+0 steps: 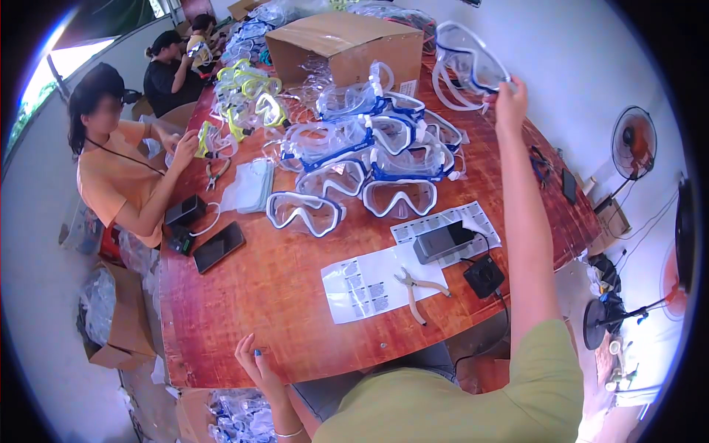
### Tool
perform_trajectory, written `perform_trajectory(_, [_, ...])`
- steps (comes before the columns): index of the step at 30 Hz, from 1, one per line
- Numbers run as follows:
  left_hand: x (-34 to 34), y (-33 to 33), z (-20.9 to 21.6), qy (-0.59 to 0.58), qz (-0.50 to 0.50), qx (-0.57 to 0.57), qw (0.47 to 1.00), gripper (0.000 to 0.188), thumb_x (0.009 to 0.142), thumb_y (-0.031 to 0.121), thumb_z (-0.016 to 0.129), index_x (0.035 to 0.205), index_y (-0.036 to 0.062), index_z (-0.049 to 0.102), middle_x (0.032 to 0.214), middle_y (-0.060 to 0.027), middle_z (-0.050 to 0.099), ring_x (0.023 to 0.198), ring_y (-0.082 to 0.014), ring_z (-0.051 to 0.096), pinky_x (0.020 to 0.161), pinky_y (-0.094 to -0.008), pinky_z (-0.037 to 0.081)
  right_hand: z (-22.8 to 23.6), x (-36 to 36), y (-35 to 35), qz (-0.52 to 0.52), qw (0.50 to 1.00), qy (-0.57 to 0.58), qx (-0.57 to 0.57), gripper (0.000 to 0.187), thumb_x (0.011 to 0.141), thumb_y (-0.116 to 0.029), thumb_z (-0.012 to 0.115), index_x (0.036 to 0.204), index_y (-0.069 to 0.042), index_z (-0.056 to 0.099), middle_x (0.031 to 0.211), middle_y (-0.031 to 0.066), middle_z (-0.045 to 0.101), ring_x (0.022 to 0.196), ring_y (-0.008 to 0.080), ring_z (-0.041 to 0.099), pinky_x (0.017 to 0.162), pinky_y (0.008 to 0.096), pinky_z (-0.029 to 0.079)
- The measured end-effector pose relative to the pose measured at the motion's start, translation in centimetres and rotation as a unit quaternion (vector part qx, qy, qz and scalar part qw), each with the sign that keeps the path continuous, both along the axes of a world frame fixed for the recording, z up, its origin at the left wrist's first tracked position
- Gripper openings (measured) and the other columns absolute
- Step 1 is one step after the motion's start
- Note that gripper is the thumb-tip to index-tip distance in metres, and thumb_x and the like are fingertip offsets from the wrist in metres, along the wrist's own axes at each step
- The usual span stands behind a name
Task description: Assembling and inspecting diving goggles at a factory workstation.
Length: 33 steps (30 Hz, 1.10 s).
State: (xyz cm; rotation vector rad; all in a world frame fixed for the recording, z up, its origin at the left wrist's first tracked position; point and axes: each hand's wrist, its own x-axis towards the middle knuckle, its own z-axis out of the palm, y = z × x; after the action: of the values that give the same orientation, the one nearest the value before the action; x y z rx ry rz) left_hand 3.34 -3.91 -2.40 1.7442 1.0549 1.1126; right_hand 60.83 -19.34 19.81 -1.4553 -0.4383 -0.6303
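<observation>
While bending over the left side of the table [221, 314], works both hands on a yellow-framed mask [214, 140]: co-worker in orange top [114, 177]. Count three co-workers that side, other two farther back, one in black [173, 77], one in yellow [199, 37]. On tabletop near orange top: one pair of pliers [216, 175], one pale stack [251, 186], one dark phone [219, 248] lying aslant.

Next, left hand [258, 367], low at near edge: fingers pointing up and away from body, slightly bent, loosely spread, unclosed.

Mid-table, heap of blue-and-white masks [369, 144]; overlapping, can't count exactly. Count two in front row, near each other, long axes roughly left-right, nose notches toward near edge. One large cardboard box [343, 35] behind heap.

Nearer, right of centre: two printed sheets [347, 292], one tan-handled pair of pliers [414, 284] partly on top, head pointing away, handles apart; one grey device [439, 244], one black square device [484, 277].

Farther right, held mask [481, 63], one, up in air over table's far right. Long axis slanting from upper left to lower right, strap loop hanging at left; can't tell lens facing. Right hand [509, 100] at end of outstretched arm, fingers pinched on mask's lower-right end. Near wall, one upright fan [634, 142].
</observation>
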Motion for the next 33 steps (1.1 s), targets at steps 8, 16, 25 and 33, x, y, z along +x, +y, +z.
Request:
perform_trajectory(8, [3.0,-1.6,2.2,-0.031,-0.036,0.015,0.999,0.034,0.081,0.004,0.039,0.111,0.0015,0.053,0.120,-0.0098,0.042,0.090,-0.0157,0.049,0.079,-0.0267,0.043,-12.4,6.0,4.0,-0.167,0.948,0.072,-0.262,0.033,0.082,-0.022,0.049,0.114,-0.016,0.046,0.096,0.0231,0.062,0.089,0.0439,0.058,0.078,0.0512,0.043])
perform_trajectory(16, [0.0,-2.9,1.3,0.056,0.001,0.015,0.998,0.034,0.078,0.001,0.039,0.108,0.0025,0.055,0.120,-0.0093,0.041,0.094,-0.0160,0.046,0.080,-0.0275,0.042,-12.3,7.8,2.4,-0.091,0.900,0.210,-0.370,0.043,0.079,-0.038,0.052,0.111,-0.009,0.055,0.103,0.0174,0.062,0.097,0.0327,0.059,0.082,0.0416,0.044])
perform_trajectory(25, [-0.4,-0.9,0.7,0.056,0.028,0.052,0.997,0.033,0.078,0.002,0.040,0.106,0.0034,0.057,0.120,-0.0100,0.043,0.100,-0.0191,0.046,0.083,-0.0290,0.041,-11.7,10.2,2.2,-0.169,0.894,0.048,-0.412,0.048,0.079,-0.039,0.053,0.114,-0.006,0.056,0.101,0.0231,0.059,0.105,0.0372,0.052,0.088,0.0430,0.042])
perform_trajectory(33, [-15.7,6.9,-4.3,-0.049,0.338,0.065,0.937,0.024,0.088,0.018,0.043,0.097,0.0002,0.057,0.100,-0.0115,0.058,0.098,-0.0214,0.053,0.087,-0.0305,0.038,-9.5,-10.8,12.7,0.172,0.953,-0.100,-0.230,0.025,0.090,-0.016,0.043,0.103,0.001,0.056,0.092,0.0143,0.057,0.085,0.0229,0.053,0.079,0.0318,0.042])
